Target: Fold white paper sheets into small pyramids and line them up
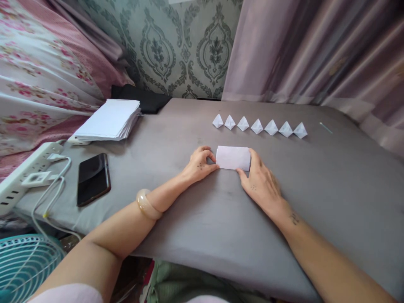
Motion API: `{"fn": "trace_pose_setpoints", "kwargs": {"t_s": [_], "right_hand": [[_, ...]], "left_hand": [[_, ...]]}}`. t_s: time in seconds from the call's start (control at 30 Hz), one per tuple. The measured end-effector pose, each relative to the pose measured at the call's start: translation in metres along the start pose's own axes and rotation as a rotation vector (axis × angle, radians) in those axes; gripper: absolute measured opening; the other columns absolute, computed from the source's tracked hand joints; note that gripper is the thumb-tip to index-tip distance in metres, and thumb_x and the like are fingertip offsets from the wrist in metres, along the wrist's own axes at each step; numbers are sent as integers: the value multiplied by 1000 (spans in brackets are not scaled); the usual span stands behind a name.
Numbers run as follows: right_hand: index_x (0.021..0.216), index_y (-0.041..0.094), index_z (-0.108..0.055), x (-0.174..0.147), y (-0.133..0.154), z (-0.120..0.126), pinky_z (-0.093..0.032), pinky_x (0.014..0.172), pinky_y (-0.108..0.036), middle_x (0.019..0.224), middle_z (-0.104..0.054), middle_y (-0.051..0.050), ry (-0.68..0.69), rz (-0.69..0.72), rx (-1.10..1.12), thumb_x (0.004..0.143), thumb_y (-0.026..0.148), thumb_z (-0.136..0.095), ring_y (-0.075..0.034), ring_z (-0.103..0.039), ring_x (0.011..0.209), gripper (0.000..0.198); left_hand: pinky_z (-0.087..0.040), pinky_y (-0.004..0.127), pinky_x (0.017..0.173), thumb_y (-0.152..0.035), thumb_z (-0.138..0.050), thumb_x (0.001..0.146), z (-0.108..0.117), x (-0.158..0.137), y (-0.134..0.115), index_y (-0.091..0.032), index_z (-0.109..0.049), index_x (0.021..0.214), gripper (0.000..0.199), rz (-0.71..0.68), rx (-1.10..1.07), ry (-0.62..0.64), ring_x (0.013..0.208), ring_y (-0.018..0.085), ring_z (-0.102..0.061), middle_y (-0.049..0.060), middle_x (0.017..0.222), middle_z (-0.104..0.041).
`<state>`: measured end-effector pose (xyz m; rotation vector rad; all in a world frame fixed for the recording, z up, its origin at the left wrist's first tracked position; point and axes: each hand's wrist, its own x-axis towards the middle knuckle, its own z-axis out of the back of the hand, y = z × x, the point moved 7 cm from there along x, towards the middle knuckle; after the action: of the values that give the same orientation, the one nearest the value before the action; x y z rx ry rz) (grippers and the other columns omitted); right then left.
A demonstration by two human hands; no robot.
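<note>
Green cloth (179, 284) and a pale pink sleeve (67, 293) are cut off by the bottom of the view, on the near side of the folded paper (232, 158). Whether the folded paper is rested on the grey surface (341, 189) or held just above it cannot be told. Its left edge is gripped by the thumb and curled finger of the left hand (200, 164); its right edge is gripped by the right hand (263, 180), with the thumb set at the near corner. Both hands' remaining fingertips are hidden. Beyond the folded paper and off to its right, seven folded white shapes (256, 126) are lined up, with a strip of surface left between. Wider room is left on its right, where a thin stick (326, 128) is seen farther back. Well to its left, the surface is shared by a phone (94, 179) and, farther off, a paper stack (109, 120), by which a black item (142, 99) is partly hidden. Far left of it, a power strip (30, 172) and a fan (28, 267) are cut off by the view
</note>
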<state>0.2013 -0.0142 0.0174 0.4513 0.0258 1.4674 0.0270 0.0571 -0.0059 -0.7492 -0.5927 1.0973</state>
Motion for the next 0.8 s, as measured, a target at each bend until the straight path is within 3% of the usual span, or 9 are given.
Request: {"fn": "trace_pose_setpoints", "kwargs": {"t_s": [0.17, 0.3, 0.4, 0.57, 0.67, 0.8], "right_hand": [[149, 14, -20, 3, -9, 1, -52, 80, -49, 136, -52, -22, -26, -51, 103, 85, 33, -49, -38, -62, 106, 73], [147, 16, -26, 5, -9, 3, -51, 88, -47, 139, -49, -19, -87, 15, 184, 85, 29, -50, -35, -56, 117, 68], [143, 15, -32, 6, -4, 13, -46, 99, -45, 138, -46, -18, -193, 104, 201, 84, 25, -51, -31, -47, 127, 62], [141, 16, -36, 5, 5, 30, -38, 107, -46, 136, -42, -19, -348, 248, 143, 87, 19, -48, -29, -40, 131, 56], [132, 17, -50, 2, 13, 28, -38, 105, -44, 133, -44, -16, -315, 342, 54, 88, 16, -48, -29, -42, 125, 45], [119, 20, -62, -2, 20, 12, -42, 98, -42, 123, -55, -12, -163, 425, -51, 90, 16, -47, -28, -47, 114, 33]], "left_hand": [[-44, 36, 97, -21, -67, 72, 2, -1, -9, -17, -63, 75, 6, -61, -32, 0, 104, 19, -58, 8, 120, -58], [-49, 30, 83, -20, -60, 76, -3, -1, -12, -18, -60, 80, 5, -85, -55, 46, 88, 16, -62, 5, 101, -66], [-47, 31, 87, -14, -55, 77, 2, -4, -21, -18, -57, 80, 5, -213, 31, -27, 98, 18, -61, 7, 110, -65], [-38, 39, 99, -10, -47, 82, 6, -17, -44, -19, -56, 85, 13, -496, 447, -150, 119, 24, -48, 9, 129, -57], [-36, 40, 95, -11, -43, 86, 2, -22, -50, -19, -56, 89, 16, -571, 627, -130, 120, 26, -45, 9, 127, -58], [-36, 40, 89, -15, -39, 90, -7, -21, -49, -18, -56, 92, 17, -590, 716, -33, 107, 26, -50, 11, 110, -63]]}}
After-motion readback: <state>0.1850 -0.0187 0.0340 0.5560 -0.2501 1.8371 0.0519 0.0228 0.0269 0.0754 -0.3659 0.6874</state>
